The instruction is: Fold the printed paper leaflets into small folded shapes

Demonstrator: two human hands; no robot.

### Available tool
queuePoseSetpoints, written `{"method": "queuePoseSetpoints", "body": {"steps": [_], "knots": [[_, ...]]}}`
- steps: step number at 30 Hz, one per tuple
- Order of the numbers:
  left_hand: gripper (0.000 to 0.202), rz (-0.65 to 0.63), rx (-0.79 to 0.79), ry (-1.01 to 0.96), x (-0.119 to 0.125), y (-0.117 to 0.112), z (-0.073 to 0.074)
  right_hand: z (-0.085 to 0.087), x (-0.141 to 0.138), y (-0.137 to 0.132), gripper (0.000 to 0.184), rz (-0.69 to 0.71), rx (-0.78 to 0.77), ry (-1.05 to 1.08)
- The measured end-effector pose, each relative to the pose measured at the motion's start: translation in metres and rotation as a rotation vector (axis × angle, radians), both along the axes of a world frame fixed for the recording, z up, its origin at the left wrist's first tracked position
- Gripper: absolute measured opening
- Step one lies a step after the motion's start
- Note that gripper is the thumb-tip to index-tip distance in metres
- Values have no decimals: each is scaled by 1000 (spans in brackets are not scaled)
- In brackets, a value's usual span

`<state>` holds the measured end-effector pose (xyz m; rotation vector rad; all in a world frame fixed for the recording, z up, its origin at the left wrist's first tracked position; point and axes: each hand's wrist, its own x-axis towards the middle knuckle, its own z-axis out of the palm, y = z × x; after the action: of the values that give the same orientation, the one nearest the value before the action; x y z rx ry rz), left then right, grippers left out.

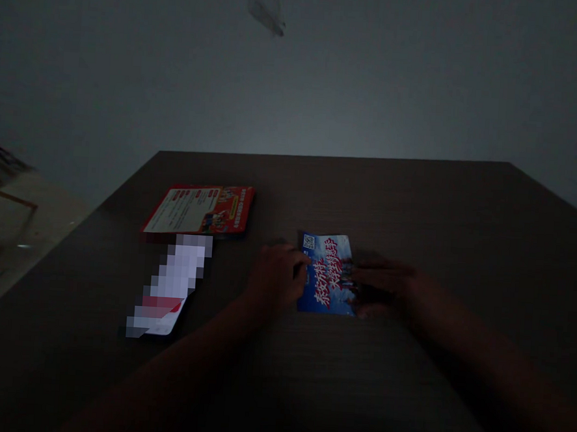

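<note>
A small blue leaflet [325, 270] with red-and-white lettering and a QR code in its far left corner lies on the dark tabletop. At its left edge is my left hand [278, 275], its fingers curled and the fingertips gripping the edge. My right hand [386, 284] rests over the right edge, with fingers stretched out flat and the thumb apart from them. Dim light blurs the fingertips, and the right fingers cover part of the leaflet's printing.
Left of my hands, a lit phone [174, 287] lies on the dark wooden table [368, 195], its screen pixelated. Just beyond it is a flat red printed box or stack of cards [198, 210]. A pale wall [375, 71] stands behind the table's far edge.
</note>
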<state>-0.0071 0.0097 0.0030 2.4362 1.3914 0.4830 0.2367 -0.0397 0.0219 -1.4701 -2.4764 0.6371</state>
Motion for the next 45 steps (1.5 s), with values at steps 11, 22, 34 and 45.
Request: {"method": "queuePoseSetpoints", "body": {"steps": [11,22,34,45], "knots": [[19,5,8,-29,1,0,-2,-3,3,0,62,-48,6,33],[19,13,9,-31,4,-1,-1,1,5,-1,66,-31,28,-23],[20,14,0,-24,4,-1,0,-6,8,3,75,-12,12,-70],[18,13,16,-36,5,-1,-1,-9,12,11,90,-3,-24,-10]]}}
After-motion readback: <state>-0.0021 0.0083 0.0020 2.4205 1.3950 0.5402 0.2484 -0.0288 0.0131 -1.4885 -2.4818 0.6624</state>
